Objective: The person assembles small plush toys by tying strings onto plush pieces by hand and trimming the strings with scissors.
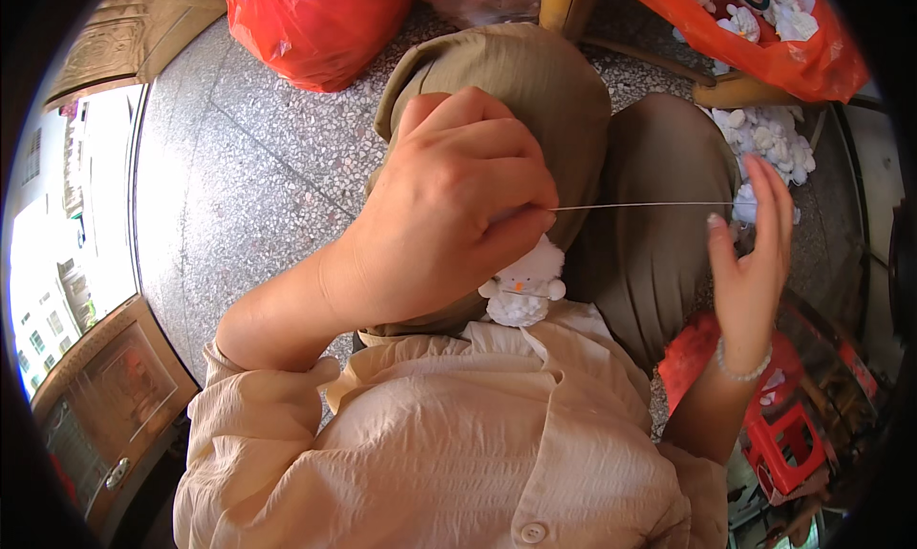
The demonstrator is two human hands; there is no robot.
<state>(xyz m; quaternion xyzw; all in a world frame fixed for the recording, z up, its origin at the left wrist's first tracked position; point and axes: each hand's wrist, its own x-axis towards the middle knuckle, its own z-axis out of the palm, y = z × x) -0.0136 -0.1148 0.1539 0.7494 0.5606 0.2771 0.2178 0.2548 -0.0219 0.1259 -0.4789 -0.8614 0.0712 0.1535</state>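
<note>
My left hand is closed over my lap, its fingers curled and thumb pressed in, with a thin white thread coming out at the fingertips. Just under it shows a small fluffy white plush figure with an orange spot, partly hidden by the hand; whether the fingers also grip it I cannot tell. The thread runs straight and taut to the right, reaching the fingers of my right hand. That hand has its fingers stretched up and the thumb apart; how the thread is caught there is unclear. A beaded bracelet circles its wrist.
Orange-red plastic bags stand on the speckled floor ahead. Another red bag at far right holds white plush pieces, with a pile of white pieces below it. A red plastic stool is at lower right, a wooden door at left.
</note>
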